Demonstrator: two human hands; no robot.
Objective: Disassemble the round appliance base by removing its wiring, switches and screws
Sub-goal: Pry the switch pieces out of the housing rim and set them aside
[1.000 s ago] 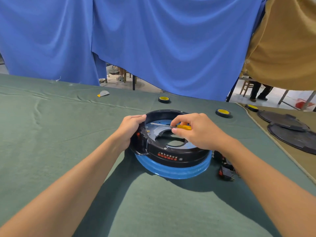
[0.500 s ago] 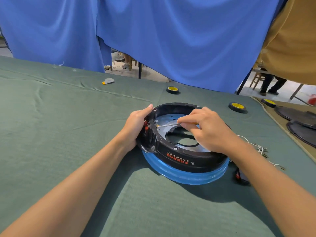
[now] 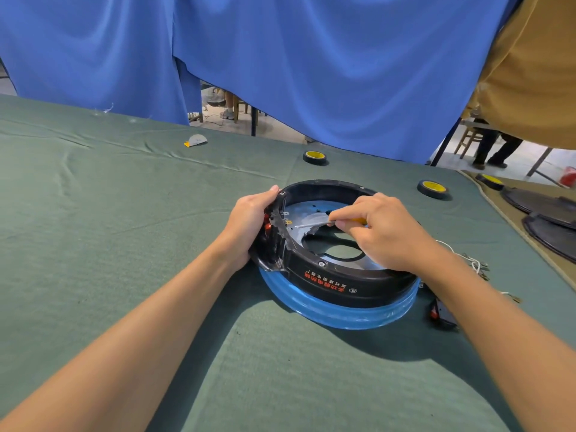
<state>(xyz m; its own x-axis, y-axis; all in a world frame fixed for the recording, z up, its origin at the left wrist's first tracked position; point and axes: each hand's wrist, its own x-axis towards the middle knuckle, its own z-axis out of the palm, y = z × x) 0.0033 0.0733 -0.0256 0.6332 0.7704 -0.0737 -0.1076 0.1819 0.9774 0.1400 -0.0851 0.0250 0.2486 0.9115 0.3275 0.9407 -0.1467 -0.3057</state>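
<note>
A round black appliance base (image 3: 339, 283) with a blue lower ring and red lettering lies upside down on the green table cloth (image 3: 124, 244). My left hand (image 3: 249, 226) grips its left rim beside a red switch (image 3: 267, 227). My right hand (image 3: 383, 232) holds a screwdriver (image 3: 311, 224) with a yellow handle over the base; its metal shaft points left to the brass terminals inside the left rim. White wiring (image 3: 470, 260) with metal terminals lies on the cloth to the right. A black switch with a red button (image 3: 441, 313) lies by my right forearm.
Two black-and-yellow tape rolls (image 3: 314, 157) (image 3: 433, 189) lie behind the base, a third (image 3: 490, 181) at the neighbouring table's edge. Dark round plates (image 3: 551, 219) sit at far right. A small grey and orange piece (image 3: 195, 141) lies at the back left. Blue curtains hang behind.
The view has shifted, so the base sits further right and lower in frame. My left hand has slid higher on the left rim. The screwdriver tip stays at the terminals.
</note>
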